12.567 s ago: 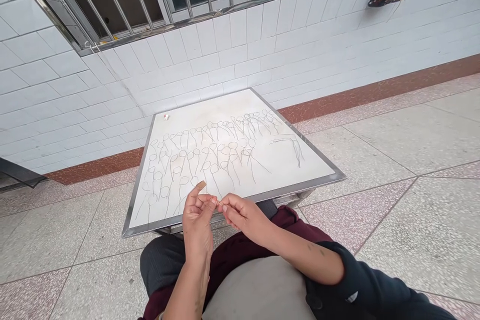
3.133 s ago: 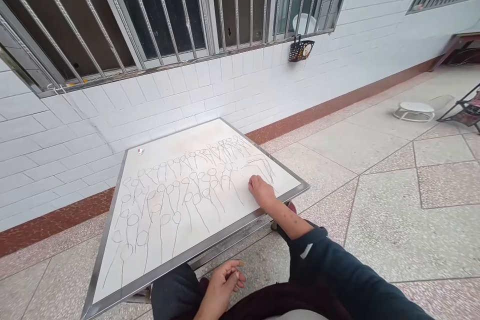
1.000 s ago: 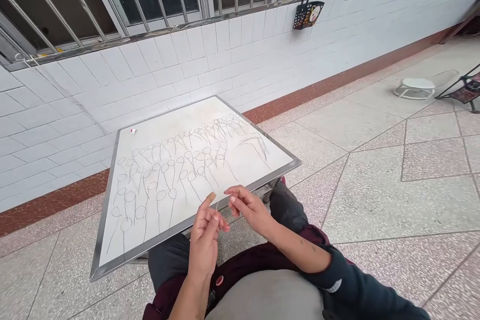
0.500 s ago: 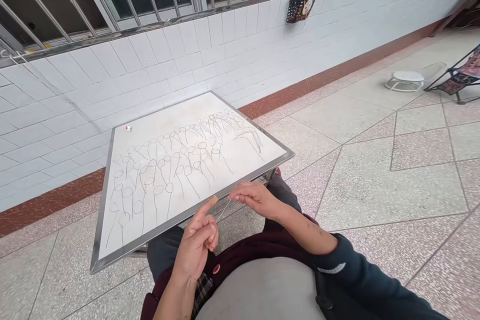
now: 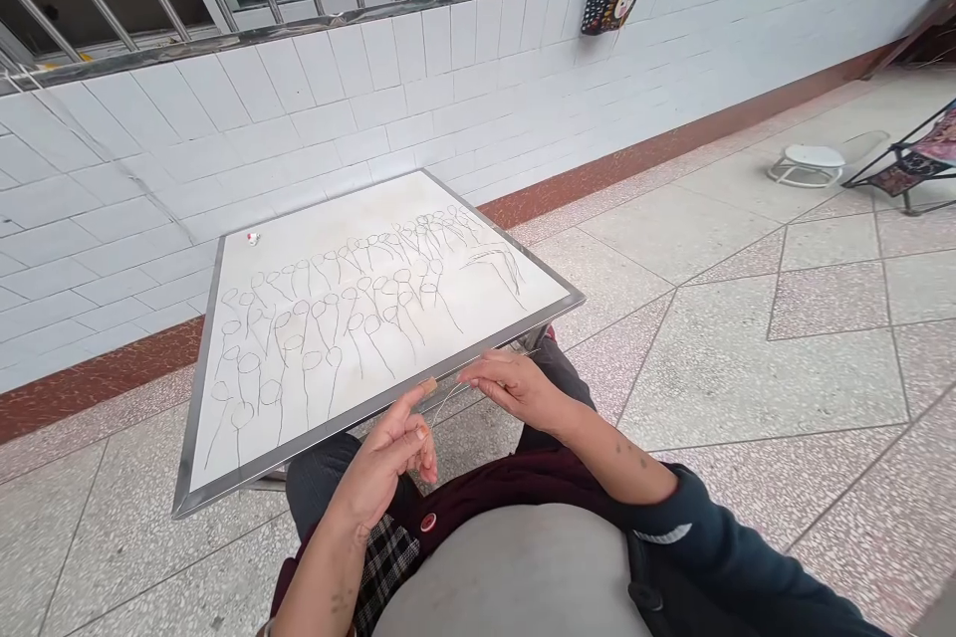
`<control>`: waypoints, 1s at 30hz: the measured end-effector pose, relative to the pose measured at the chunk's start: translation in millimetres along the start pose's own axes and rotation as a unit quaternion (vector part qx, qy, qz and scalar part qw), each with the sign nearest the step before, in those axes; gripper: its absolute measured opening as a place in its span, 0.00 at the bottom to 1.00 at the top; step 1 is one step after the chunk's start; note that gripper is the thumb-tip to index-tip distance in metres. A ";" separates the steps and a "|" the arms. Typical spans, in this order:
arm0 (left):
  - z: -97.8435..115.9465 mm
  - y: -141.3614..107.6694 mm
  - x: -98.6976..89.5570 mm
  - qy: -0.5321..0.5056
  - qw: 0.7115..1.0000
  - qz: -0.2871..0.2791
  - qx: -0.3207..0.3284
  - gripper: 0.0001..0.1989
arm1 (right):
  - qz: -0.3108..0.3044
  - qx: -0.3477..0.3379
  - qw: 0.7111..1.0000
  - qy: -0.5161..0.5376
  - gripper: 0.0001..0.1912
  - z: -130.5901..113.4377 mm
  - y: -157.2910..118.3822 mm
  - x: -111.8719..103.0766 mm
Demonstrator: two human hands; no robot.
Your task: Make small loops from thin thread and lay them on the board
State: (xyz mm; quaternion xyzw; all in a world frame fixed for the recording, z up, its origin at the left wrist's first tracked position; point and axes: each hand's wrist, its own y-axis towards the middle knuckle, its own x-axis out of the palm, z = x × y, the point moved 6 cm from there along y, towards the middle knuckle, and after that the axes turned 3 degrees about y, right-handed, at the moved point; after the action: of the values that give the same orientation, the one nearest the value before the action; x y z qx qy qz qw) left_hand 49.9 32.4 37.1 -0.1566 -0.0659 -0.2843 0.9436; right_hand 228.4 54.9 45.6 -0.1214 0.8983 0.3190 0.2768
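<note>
A thin light wire or strand (image 5: 442, 405) bows between my two hands, just off the near edge of the table. My left hand (image 5: 388, 458) has its thumb pressed on the curled fingers with the strand at them, while its index finger, taped or capped at the tip, points outward. My right hand (image 5: 515, 386), palm down, pinches the strand between thumb and fingertips; a thin end shows beyond its knuckles. On the white tabletop (image 5: 358, 214) lie several thin dark wires, each with a round loop (image 5: 310, 358) at one end. A few unlooped strands (image 5: 502, 267) lie bunched at the right.
A grey metal rim (image 5: 373, 405) borders the table, which stands by a white tiled wall (image 5: 299, 139). A small red-and-white item (image 5: 252, 239) lies in its far left corner. A patterned basket (image 5: 610, 5) hangs from the window bars. A white stool (image 5: 808, 164) and folding chair (image 5: 907, 164) stand right.
The strand between my hands has gone from nearly straight to bowed. My left hand has shifted slightly left, and my right hand slightly right. The view has tilted a little.
</note>
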 end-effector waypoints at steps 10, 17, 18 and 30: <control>-18.0 4.1 8.5 0.013 0.999 0.034 0.033 0.29 | 0.060 0.065 0.996 0.023 0.12 11.5 -18.1 14.4; -43.1 8.4 10.4 -0.026 0.999 0.001 -0.032 0.31 | -0.017 0.042 0.999 0.002 0.14 5.5 -28.8 25.1; -44.8 8.2 10.8 -0.021 0.999 0.005 -0.037 0.32 | -0.033 0.038 0.999 0.005 0.14 4.3 -29.2 25.2; -52.1 4.7 18.2 0.029 0.997 -0.056 -0.040 0.33 | -0.161 -0.001 0.980 0.115 0.21 -0.7 -36.0 22.0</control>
State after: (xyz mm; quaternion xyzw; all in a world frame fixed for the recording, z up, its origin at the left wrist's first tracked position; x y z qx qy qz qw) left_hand 69.4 9.4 -9.3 -0.1820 -0.0357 -0.3432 0.9208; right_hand 224.3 25.9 15.1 -0.3010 0.8924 0.2552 0.2190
